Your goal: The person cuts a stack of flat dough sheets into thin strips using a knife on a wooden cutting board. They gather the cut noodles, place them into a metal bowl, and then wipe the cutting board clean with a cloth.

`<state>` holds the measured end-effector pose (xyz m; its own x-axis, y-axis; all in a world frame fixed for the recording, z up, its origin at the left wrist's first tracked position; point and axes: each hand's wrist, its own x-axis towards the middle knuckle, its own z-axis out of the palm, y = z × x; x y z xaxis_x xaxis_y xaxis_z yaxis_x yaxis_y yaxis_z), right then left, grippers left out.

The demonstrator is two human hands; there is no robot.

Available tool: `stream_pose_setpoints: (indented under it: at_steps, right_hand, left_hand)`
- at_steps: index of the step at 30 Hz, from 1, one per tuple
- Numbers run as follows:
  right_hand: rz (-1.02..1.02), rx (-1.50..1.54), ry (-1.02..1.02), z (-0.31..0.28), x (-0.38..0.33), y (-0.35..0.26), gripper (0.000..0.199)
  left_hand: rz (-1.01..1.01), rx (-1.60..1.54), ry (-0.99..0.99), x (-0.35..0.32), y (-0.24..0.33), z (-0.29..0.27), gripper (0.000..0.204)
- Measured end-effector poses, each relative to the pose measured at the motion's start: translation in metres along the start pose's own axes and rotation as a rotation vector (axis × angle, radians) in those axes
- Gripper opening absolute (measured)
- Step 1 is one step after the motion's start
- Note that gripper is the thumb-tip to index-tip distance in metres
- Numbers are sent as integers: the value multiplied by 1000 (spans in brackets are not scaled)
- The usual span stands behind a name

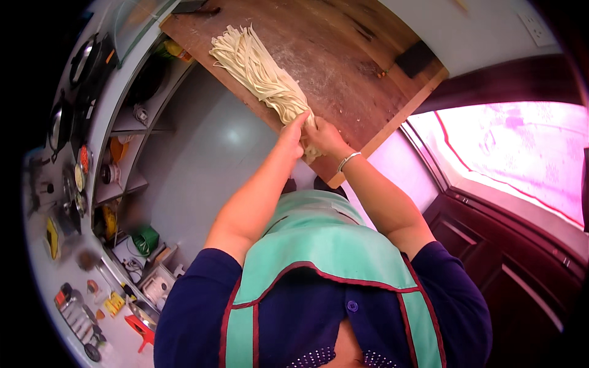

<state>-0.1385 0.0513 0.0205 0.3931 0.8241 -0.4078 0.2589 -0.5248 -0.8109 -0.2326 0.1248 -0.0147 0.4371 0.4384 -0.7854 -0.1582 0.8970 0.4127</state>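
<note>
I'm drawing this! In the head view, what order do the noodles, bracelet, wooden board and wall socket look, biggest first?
1. Wooden board
2. Noodles
3. Wall socket
4. Bracelet

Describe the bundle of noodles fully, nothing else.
The bundle of noodles is pale cream, made of many long, flat strands that look like soft, uncooked dough. It lies diagonally along the left edge of the wooden board, its far end spread wide with loose, uneven tips. Strands overlap and curve midway, then narrow toward the person, where the left hand and right hand grip it. A short piece shows just below the hands; their fingers hide the gripped part.
</note>
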Motion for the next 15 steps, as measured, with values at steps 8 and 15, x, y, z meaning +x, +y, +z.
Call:
stream_pose_setpoints:
  at_steps: [8, 15]
  right_hand:
    - [-114, 296, -503, -51, -16, -34, 34]
    - [273, 1426, -867, -9, 47, -16, 72]
  left_hand:
    - [8, 12, -26, -22, 27, -1, 26]
    - [144, -333, -413, -90, 100, 40, 33]
